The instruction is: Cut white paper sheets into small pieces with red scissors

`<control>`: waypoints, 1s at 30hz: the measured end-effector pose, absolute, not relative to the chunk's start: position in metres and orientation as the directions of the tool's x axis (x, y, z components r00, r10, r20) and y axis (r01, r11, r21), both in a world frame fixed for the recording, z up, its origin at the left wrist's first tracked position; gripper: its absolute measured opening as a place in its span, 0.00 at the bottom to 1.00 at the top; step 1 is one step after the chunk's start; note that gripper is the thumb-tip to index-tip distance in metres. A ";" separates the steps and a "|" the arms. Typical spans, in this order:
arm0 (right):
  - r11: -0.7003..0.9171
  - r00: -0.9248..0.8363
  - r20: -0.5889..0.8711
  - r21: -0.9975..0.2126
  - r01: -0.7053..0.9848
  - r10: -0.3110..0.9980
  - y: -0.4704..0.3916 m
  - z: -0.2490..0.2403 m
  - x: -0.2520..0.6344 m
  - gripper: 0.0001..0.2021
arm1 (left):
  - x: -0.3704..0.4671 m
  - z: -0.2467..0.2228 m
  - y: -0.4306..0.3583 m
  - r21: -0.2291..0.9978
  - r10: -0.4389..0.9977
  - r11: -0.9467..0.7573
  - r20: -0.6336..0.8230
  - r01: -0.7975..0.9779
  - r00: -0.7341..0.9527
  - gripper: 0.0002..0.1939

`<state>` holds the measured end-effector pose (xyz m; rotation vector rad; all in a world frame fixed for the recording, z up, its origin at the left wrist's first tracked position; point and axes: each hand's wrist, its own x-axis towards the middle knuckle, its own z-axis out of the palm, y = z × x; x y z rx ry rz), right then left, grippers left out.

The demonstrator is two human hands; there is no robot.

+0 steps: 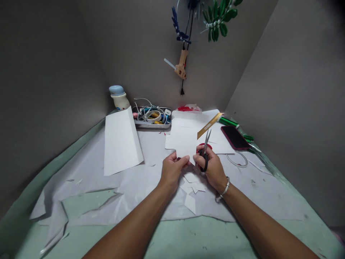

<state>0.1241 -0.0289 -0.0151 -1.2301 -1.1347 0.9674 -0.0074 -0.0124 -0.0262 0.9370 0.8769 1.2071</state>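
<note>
My left hand (173,169) pinches the lower edge of a white paper sheet (185,138) between thumb and fingers. My right hand (211,166) has black-handled scissors (205,154) in it, their blades pointing up and slightly parted. Its thumb and fingertips also touch the lower right corner of the same sheet. Several small white paper scraps (190,204) lie just below the hands. Partly hidden behind the scissors is a red round item (207,146). A gold ribbon strip (208,126) slants up beyond the blades.
A folded white sheet (121,144) stands at left, near a jar (119,97) and a metal tray (153,126) of cords and tape. At right lie a phone (235,137), a green roll (228,121) and a white cord (242,160). A glue gun (182,64) hangs on the wall.
</note>
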 end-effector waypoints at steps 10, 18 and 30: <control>0.106 0.247 0.128 -0.989 0.102 0.960 -0.027 -0.012 0.123 0.12 | -0.009 -0.020 -0.012 0.815 0.966 0.230 -0.125 -0.532 0.227 0.14; 0.140 0.225 0.159 -0.985 0.100 0.961 -0.028 -0.015 0.124 0.12 | -0.007 -0.024 -0.014 0.847 0.965 0.217 -0.112 -0.486 0.236 0.13; 0.124 0.175 0.097 -0.981 -0.152 0.980 -0.025 -0.021 0.128 0.14 | -0.008 -0.026 -0.012 0.895 0.986 0.135 -0.077 -0.425 0.150 0.11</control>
